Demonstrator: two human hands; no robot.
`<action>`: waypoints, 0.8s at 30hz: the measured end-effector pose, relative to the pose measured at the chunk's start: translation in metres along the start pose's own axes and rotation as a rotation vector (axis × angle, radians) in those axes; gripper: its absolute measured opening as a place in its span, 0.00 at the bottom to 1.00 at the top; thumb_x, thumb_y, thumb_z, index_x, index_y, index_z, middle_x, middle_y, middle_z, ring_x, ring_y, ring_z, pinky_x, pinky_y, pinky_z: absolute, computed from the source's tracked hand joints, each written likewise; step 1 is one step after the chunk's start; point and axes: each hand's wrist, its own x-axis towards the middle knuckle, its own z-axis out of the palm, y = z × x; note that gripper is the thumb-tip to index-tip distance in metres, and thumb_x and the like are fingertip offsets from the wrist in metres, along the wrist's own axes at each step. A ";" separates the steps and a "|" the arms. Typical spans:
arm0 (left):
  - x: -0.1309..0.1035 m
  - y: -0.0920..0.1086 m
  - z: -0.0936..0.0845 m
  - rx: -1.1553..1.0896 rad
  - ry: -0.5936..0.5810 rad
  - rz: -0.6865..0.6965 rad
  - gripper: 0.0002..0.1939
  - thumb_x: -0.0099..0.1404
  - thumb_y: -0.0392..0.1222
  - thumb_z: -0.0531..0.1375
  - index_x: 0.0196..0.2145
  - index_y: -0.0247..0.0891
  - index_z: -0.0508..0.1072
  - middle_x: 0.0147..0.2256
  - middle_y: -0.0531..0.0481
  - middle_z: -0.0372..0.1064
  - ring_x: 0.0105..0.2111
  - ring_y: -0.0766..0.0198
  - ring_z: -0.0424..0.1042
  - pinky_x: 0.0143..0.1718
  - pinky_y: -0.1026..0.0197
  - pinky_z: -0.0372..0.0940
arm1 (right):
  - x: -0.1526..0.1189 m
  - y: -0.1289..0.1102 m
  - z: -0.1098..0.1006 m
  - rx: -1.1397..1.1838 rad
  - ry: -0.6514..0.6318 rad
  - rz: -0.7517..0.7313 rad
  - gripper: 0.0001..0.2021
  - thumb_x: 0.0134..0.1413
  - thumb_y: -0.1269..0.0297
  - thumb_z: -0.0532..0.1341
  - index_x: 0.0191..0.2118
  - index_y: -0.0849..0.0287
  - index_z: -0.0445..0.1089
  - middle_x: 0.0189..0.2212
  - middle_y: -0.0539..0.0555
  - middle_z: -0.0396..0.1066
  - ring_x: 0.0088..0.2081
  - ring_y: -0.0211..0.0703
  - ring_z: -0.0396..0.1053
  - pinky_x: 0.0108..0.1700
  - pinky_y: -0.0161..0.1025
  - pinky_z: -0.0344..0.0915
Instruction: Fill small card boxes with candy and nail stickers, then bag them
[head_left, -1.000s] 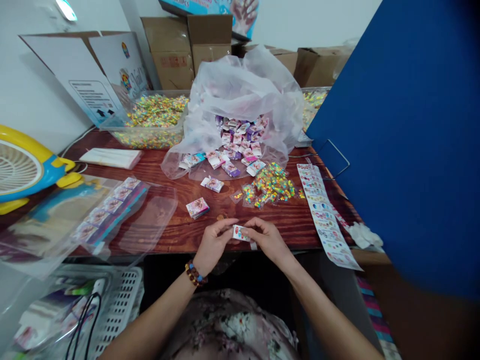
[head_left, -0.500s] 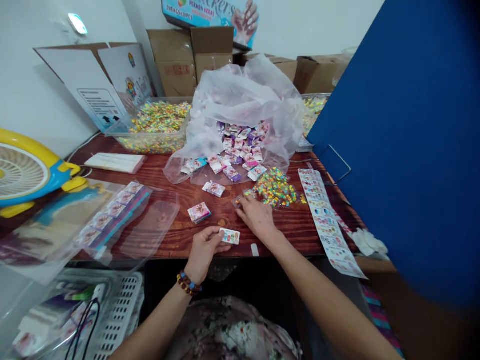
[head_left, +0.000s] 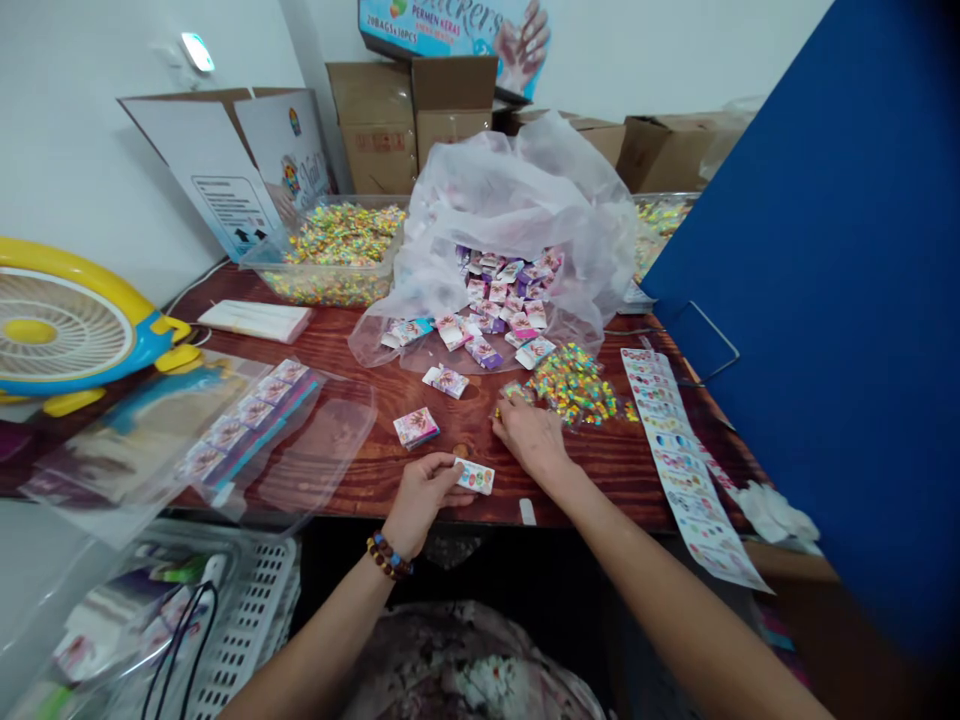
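My left hand is closed, pinching a small white sticker card printed with coloured ovals. Over the table, my right hand has its fingers closed down on a small clear packet of candies, partly hidden under the fingertips. Just beyond it spreads a pile of small yellow, orange and green candies. Ahead of my left hand lie a pink small box and a white-and-purple small box. A little white slip rests at the table's front edge.
A clear plastic bag spills many small boxes. Behind stand a candy-filled tub and cardboard boxes. Left are a fan, a white pack and bagged boxes. A sticker strip and blue panel are right.
The whole view has shifted, so everything appears slightly farther right. My left hand still holds the sticker card, and my right fingers remain at the candy packet with little visible movement.
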 end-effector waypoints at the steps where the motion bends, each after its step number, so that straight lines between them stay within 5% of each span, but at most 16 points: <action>1: 0.000 0.000 -0.001 0.002 0.001 -0.001 0.21 0.47 0.49 0.72 0.32 0.31 0.74 0.27 0.47 0.77 0.26 0.64 0.77 0.30 0.64 0.74 | 0.001 -0.001 -0.001 -0.001 -0.005 -0.015 0.13 0.63 0.62 0.52 0.45 0.59 0.71 0.49 0.61 0.71 0.38 0.49 0.75 0.35 0.39 0.64; 4: 0.001 0.002 -0.005 -0.003 0.005 -0.011 0.20 0.48 0.48 0.71 0.32 0.31 0.74 0.28 0.47 0.77 0.26 0.63 0.77 0.30 0.64 0.74 | -0.008 0.004 -0.003 0.057 0.028 -0.095 0.14 0.63 0.65 0.52 0.45 0.57 0.73 0.45 0.58 0.73 0.37 0.46 0.75 0.35 0.38 0.64; 11: 0.001 0.009 -0.001 -0.019 -0.038 -0.063 0.16 0.51 0.44 0.70 0.33 0.31 0.73 0.28 0.45 0.77 0.25 0.62 0.77 0.29 0.63 0.74 | -0.064 0.014 0.002 0.264 0.139 -0.526 0.19 0.65 0.65 0.52 0.60 0.50 0.64 0.43 0.54 0.73 0.38 0.39 0.73 0.34 0.31 0.63; 19: -0.004 0.010 0.004 -0.060 -0.085 -0.082 0.21 0.47 0.50 0.71 0.31 0.32 0.73 0.28 0.46 0.77 0.26 0.63 0.77 0.30 0.63 0.74 | -0.077 0.011 0.011 0.186 0.133 -0.590 0.22 0.63 0.71 0.53 0.60 0.48 0.62 0.45 0.56 0.72 0.36 0.39 0.72 0.32 0.31 0.64; 24: -0.002 0.008 0.004 0.007 -0.069 -0.044 0.22 0.43 0.49 0.73 0.31 0.31 0.74 0.30 0.47 0.76 0.28 0.64 0.76 0.32 0.63 0.73 | -0.079 0.016 0.015 0.469 0.091 -0.611 0.23 0.59 0.75 0.52 0.57 0.48 0.67 0.52 0.57 0.68 0.46 0.43 0.71 0.42 0.37 0.68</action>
